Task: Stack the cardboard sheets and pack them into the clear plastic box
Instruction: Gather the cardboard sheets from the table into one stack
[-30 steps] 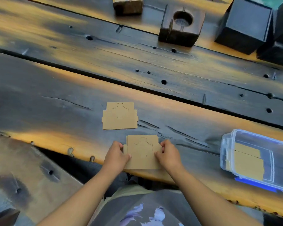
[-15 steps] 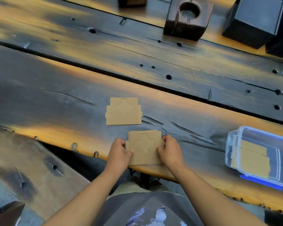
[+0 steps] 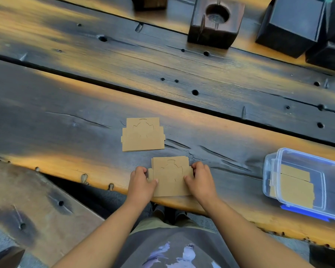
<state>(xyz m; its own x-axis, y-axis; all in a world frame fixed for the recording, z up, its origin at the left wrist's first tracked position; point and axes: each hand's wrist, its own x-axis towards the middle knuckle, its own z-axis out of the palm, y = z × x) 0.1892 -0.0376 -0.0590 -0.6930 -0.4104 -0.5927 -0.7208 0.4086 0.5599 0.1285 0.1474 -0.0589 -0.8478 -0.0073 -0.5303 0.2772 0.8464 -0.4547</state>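
A small stack of brown cardboard sheets (image 3: pixel 171 176) lies at the near edge of the dark wooden table. My left hand (image 3: pixel 141 182) grips its left side and my right hand (image 3: pixel 200 179) grips its right side, thumbs on top. The sheets in it are slightly fanned at the left. A second stack of cardboard sheets (image 3: pixel 143 134) lies flat just beyond it, untouched. At the right stands the clear plastic box (image 3: pixel 269 171) with a blue trim, holding more brown sheets.
The table (image 3: pixel 66 117) has cracks, holes and a long gap between planks. At the far edge stand a wooden block with a round hole (image 3: pixel 214 22) and dark boxes (image 3: pixel 292 24). A lower bench (image 3: pixel 37 206) sits at the left.
The hands have stayed on the near stack, squeezing its sides; the sheets look a little more fanned at the left. The view has shifted slightly.
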